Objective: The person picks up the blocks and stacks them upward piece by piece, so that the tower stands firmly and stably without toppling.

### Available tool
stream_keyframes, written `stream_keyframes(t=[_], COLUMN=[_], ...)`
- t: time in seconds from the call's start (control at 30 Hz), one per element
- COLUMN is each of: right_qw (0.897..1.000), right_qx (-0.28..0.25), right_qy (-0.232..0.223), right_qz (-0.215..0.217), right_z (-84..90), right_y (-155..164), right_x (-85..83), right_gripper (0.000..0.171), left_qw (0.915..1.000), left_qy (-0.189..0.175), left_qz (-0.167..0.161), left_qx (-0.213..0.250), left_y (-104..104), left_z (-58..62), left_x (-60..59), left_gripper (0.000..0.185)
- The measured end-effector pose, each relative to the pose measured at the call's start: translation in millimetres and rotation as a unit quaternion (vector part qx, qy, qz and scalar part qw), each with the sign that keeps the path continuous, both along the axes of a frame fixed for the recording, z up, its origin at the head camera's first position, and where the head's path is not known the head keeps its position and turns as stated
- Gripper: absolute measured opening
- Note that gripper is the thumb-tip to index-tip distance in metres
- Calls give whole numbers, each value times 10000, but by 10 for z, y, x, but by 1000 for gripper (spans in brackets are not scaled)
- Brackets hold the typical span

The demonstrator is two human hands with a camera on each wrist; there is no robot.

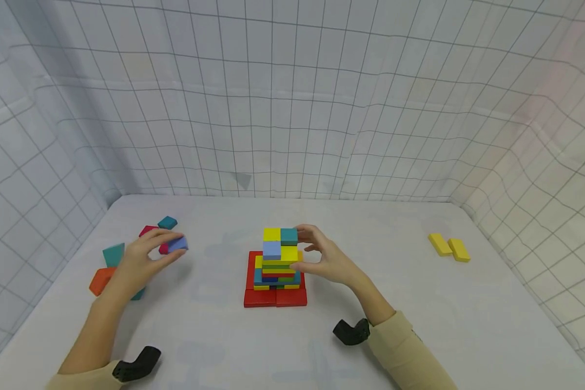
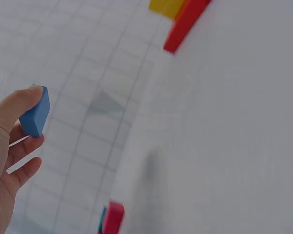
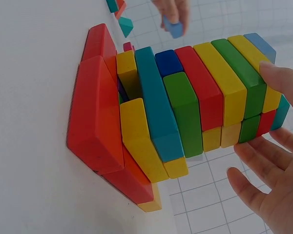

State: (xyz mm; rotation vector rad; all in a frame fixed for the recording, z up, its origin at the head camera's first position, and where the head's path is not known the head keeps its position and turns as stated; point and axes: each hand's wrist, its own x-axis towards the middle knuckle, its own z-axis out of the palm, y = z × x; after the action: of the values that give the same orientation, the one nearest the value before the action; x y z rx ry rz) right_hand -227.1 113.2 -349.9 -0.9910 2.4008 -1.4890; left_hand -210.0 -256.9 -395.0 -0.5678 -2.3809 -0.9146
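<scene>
Over the left side of the table, my left hand pinches a light blue block between thumb and fingers. In the left wrist view the block is raised well above the tabletop. A tower of coloured blocks stands mid-table on a base of red blocks. My right hand is at its upper right side. The right wrist view shows the thumb on an upper yellow block and fingers at the other side, by a teal block. Another light blue block lies on top.
Loose blocks lie at the left, among them a teal one, an orange one and a blue-teal one. At the right lie two yellow blocks. A checked white sheet hangs behind and beside the white table.
</scene>
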Motion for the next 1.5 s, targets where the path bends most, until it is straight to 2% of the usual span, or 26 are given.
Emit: stream_keyframes(t=[0.07,0.2,0.3,0.43,0.57,0.73,0.9,1.07,1.17,1.27,1.33,1.4,1.43,1.5], right_qw=[10000,10000,10000,9997,9990,9987,9985,9986,9986,9987,9989,9992,9993,9995], right_qx=[8,38,52,-13,-77,-42,-19,30,27,25,30,30,33,41], right_qy=[5,26,71,200,335,395,448,465,465,445,407,349,318,260], right_qz=[-12,-41,-28,101,271,327,299,267,268,252,232,213,202,181], right_z=[-1,-2,-3,-7,-14,-18,-20,-17,-18,-15,-9,-3,-1,7], right_y=[2,7,8,13,21,21,25,28,28,27,26,23,21,17], right_x=[-1,-1,-3,-11,-23,-28,-27,-26,-27,-24,-20,-16,-14,-8], right_gripper=[64,64,63,62,61,61,60,60,60,60,61,61,62,63], left_qw=[9980,9888,9829,9750,9677,9611,9564,9543,9559,9626,9708,9783,9806,9800], left_qy=[425,753,697,904,1352,1787,1996,2107,2068,1828,1433,870,561,-26], left_qz=[-456,-1266,-1687,-2031,-2109,-2045,-1964,-1913,-1890,-1842,-1833,-1865,-1877,-1955], left_qx=[105,229,248,4,-297,-510,-832,-915,-880,-784,-586,-238,-54,378], left_y=[236,708,1028,1369,1589,1687,1697,1703,1696,1673,1649,1617,1599,1560], left_z=[128,317,380,400,373,307,255,237,219,192,171,157,152,137], left_x=[-23,-35,-25,-39,-88,-148,-178,-183,-183,-184,-184,-183,-181,-182], left_gripper=[40,45,46,42,37,33,30,38,38,34,35,42,46,51])
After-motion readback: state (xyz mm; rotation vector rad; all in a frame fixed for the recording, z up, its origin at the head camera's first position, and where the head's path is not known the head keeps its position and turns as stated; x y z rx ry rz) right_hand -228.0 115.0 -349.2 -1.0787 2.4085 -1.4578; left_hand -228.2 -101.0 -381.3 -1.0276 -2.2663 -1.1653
